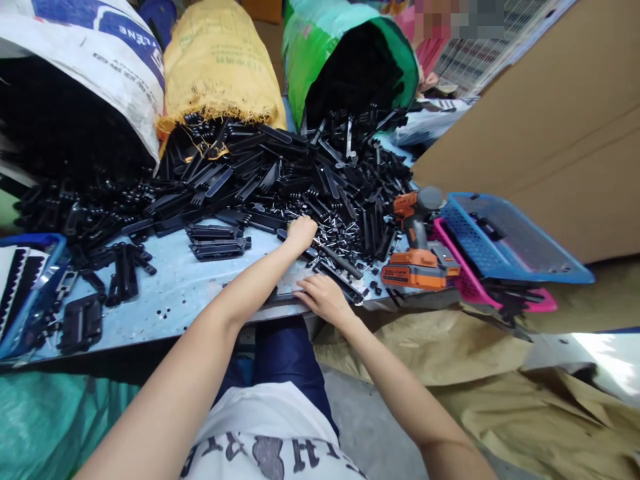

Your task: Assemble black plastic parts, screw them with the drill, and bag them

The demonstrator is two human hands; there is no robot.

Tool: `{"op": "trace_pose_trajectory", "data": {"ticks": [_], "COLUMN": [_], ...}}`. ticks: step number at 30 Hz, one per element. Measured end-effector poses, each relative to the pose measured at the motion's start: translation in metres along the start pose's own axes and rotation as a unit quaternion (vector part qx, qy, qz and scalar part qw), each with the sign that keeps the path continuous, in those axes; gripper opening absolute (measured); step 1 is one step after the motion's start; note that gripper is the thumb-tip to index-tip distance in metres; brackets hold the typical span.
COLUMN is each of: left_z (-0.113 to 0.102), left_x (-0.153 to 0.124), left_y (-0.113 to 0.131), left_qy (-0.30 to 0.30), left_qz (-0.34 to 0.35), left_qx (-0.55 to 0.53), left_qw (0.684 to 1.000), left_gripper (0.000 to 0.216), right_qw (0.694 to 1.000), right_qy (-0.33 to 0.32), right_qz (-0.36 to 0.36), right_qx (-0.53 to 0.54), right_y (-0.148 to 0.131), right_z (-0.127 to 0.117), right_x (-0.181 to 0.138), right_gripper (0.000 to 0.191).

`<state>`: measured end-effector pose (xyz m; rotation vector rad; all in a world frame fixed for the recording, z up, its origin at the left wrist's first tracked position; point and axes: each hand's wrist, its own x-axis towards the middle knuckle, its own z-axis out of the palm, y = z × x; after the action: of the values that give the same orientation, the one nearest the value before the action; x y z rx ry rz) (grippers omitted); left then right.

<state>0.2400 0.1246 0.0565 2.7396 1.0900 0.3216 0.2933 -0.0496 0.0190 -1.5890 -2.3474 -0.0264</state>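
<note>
My left hand (303,233) is closed at the near edge of a heap of small metal pieces (333,227). Its fingertips are hidden, so I cannot make out what they hold. A dark rod-like handle (337,259) lies just to its right. At the table's front edge, my right hand (324,295) rests with fingers stretched out and slightly apart, touching a flat greyish plate or fixture (286,287). Left of the hands lies a small stack of long black plastic parts (219,241).
Black plastic parts (225,173) spill from white (125,60), yellow (225,60) and green (310,53) sacks. An orange cordless drill (415,257) stands at right, beside blue (550,250) and pink (465,287) baskets. A blue bin (55,267) sits at left; cardboard (540,133) rises at right.
</note>
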Motion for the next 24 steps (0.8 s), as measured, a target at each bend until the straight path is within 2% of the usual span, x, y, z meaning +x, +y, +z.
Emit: {"op": "trace_pose_trajectory", "data": {"ticks": [2,4,5,8,11,14,17,20,24], "left_z": [0.003,-0.001,-0.005,-0.026,-0.047,-0.056,-0.054,-0.051,-0.055], "left_x": [0.008,-0.002,-0.013,-0.069,-0.145,-0.214,-0.251,-0.257,-0.25], "left_y": [0.001,-0.004,-0.009,-0.036,-0.076,-0.109,-0.125,-0.126,-0.12], "left_qy": [-0.001,0.019,0.04,0.139,0.216,0.196,0.144,0.098,0.047], "left_qz": [0.003,0.013,0.02,0.029,-0.034,-0.08,-0.077,-0.074,-0.057], "left_qx": [0.001,-0.002,-0.014,-0.081,-0.109,-0.103,-0.079,-0.019,0.034], "left_qw": [1.0,1.0,0.999,0.987,0.97,0.972,0.983,0.992,0.997], "left_gripper": [0.026,0.026,0.025,0.022,0.023,0.024,0.025,0.023,0.018], "right_qw": [0.995,0.978,0.972,0.977,0.98,0.986,0.989,0.985,0.983], "right_qy": [0.048,0.071,0.058,-0.037,-0.072,-0.033,0.022,0.037,0.051], "right_qz": [0.088,0.187,0.214,0.191,0.159,0.143,0.147,0.144,0.077], "right_qx": [-0.023,-0.061,-0.075,-0.087,-0.097,-0.084,-0.009,0.089,0.159], "right_y": [0.022,0.052,0.067,0.102,0.115,0.111,0.091,0.058,0.014], "right_z": [-0.011,-0.023,-0.027,-0.032,-0.031,-0.034,-0.039,-0.041,-0.036], "right_x": [0.004,0.012,0.016,0.03,0.04,0.047,0.056,0.067,0.076], "right_gripper": [0.029,0.029,0.028,0.026,0.021,0.019,0.018,0.017,0.025]}}
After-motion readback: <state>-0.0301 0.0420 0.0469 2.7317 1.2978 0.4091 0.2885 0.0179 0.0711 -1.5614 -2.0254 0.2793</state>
